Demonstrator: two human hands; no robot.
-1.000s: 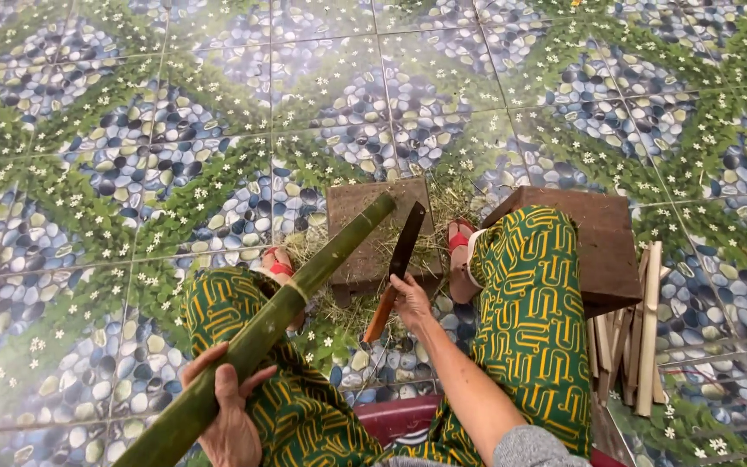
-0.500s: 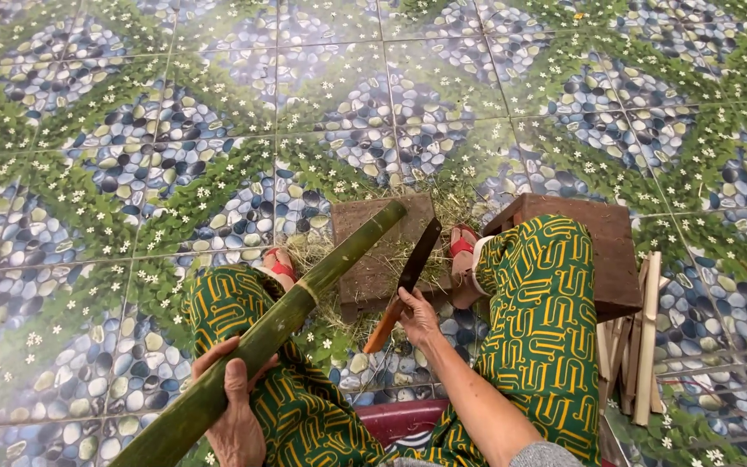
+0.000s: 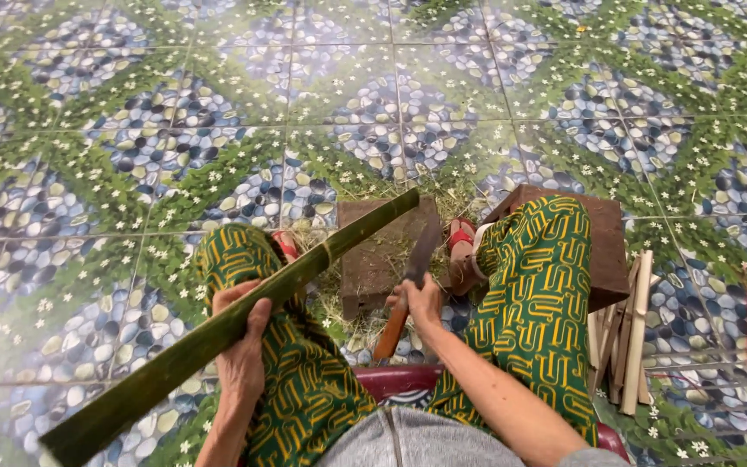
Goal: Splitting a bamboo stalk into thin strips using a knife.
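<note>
My left hand (image 3: pixel 242 342) grips a long green bamboo pole (image 3: pixel 166 363) that slants from the lower left up to its far end over a wooden chopping block (image 3: pixel 372 251). My right hand (image 3: pixel 419 303) holds a cleaver (image 3: pixel 408 285) by its orange wooden handle, the dark blade pointing up over the block. Both hands sit between my knees, which are in green and yellow patterned trousers (image 3: pixel 538 294). Red sandals (image 3: pixel 460 235) show beside the block.
A second brown wooden block (image 3: pixel 607 251) lies under my right leg. Several split bamboo slats (image 3: pixel 628 333) are stacked at its right. Green shavings litter the floor around the chopping block. The floor is pebble-and-flower patterned tile (image 3: pixel 131 130). A dark red stool edge (image 3: pixel 391 378) is beneath me.
The left hand has slid up the bamboo pole and lifted it, so more of its near end shows. The right hand has closed around the cleaver's handle and drawn it nearer.
</note>
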